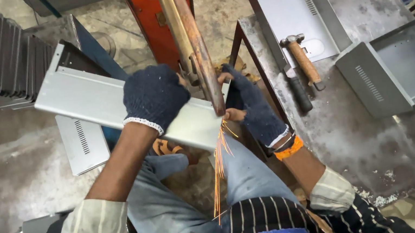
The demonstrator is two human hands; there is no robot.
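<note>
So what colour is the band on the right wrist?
Orange, on the right wrist just below the dark glove; the head view shows it.

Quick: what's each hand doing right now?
Left hand: closed on the panel.
Right hand: gripping the panel's end, by the sparks.

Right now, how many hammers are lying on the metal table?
1. The hammer lies on the metal table, beside a dark-handled tool, right of the right hand. Others may be hidden.

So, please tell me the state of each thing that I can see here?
Left hand: gloved, pressing on the sheet-metal panel.
Right hand: gloved, gripping the panel's end.
Sheet-metal panel: held under the copper electrode arm, sparks falling.
Copper electrode arm: tip on the panel.
Hammer: lying flat on the workbench.
Metal box: open, empty.
</note>
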